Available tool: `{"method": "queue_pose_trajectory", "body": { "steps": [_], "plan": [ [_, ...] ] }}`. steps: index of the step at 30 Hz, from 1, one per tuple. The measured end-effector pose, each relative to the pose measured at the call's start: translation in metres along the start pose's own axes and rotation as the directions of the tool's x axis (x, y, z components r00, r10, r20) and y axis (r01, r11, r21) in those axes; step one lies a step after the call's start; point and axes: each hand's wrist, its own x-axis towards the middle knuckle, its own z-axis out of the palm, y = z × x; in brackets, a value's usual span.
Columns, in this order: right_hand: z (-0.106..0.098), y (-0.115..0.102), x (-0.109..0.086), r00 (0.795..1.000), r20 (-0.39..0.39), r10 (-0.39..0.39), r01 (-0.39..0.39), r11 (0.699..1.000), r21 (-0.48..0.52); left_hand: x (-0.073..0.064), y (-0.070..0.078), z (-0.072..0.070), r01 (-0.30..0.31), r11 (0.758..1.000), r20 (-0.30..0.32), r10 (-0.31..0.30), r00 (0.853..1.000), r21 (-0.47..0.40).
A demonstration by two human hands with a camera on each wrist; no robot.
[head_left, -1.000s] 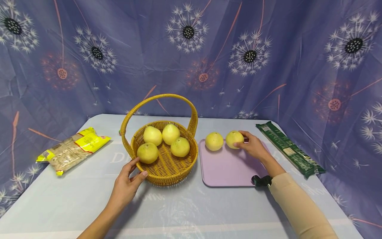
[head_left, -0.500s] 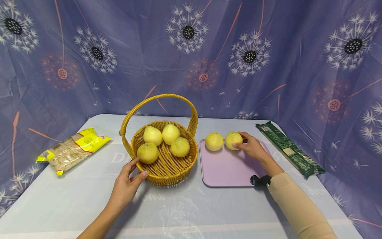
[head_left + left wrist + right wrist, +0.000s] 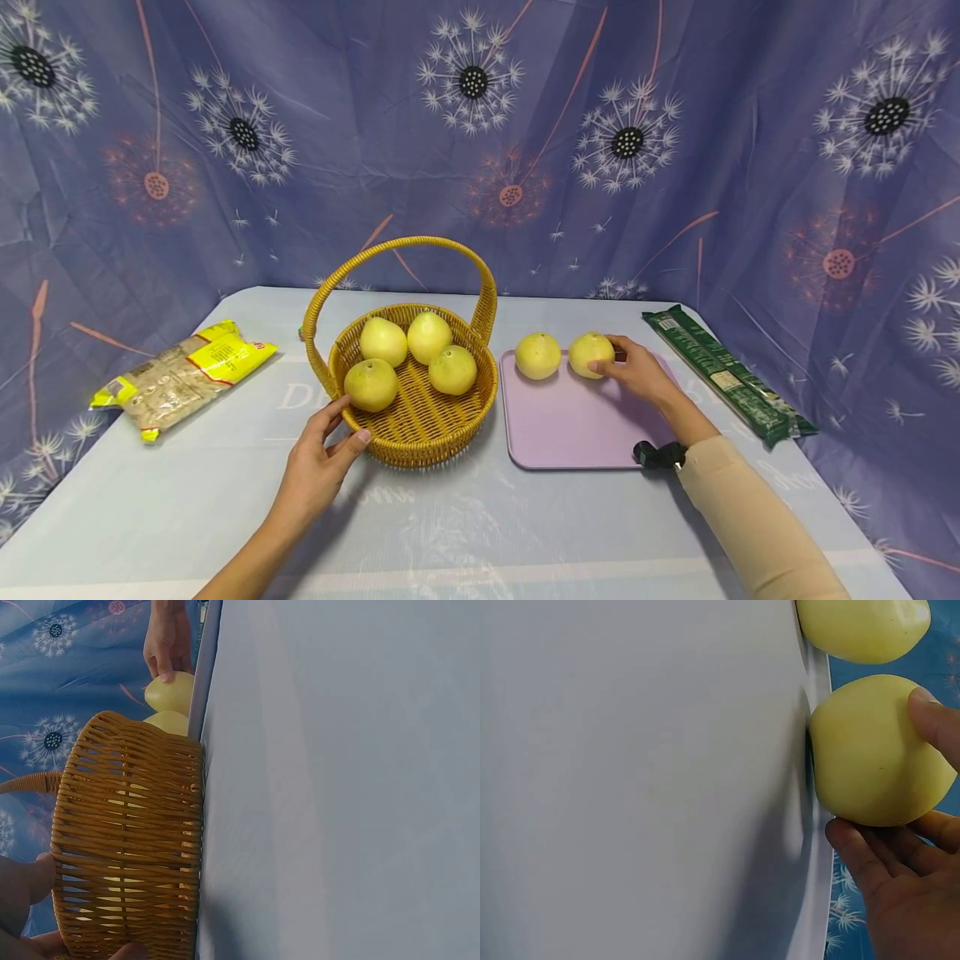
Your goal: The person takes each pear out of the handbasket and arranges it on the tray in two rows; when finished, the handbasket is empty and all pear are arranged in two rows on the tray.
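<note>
A wicker basket (image 3: 427,454) with a tall arched handle holds several round yellow-green fruits (image 3: 453,370). My left hand (image 3: 315,458) grips its near left side, thumb at the rim and fingers along the wall, as the left wrist view also shows. To the right, my right hand (image 3: 637,371) holds a smooth yellow-green fruit (image 3: 877,754) between thumb and fingers. This fruit sits at the back of a pink tray (image 3: 577,425). Beside it on the tray is a second, similar fruit (image 3: 537,356), with no hand on it.
A yellow-and-clear food packet (image 3: 187,375) lies at the left of the white-covered table (image 3: 450,533). Long green packets (image 3: 723,375) lie along the right side. Behind hangs a blue curtain (image 3: 360,167) with dandelion prints.
My right hand and its fruit have shifted slightly left, then slightly back right, staying over the tray. The left hand and basket have not visibly moved.
</note>
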Motion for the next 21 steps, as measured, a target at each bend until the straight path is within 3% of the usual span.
{"method": "queue_pose_trajectory", "body": {
  "steps": [21],
  "plan": [
    [0.0008, 0.0021, -0.001, 0.999, 0.043, 0.024, -0.025, 1.0, 0.013, 0.0002, 0.0, 0.0005, -0.003, 1.0, -0.005, 0.003, 1.0, -0.001]
  ]
}}
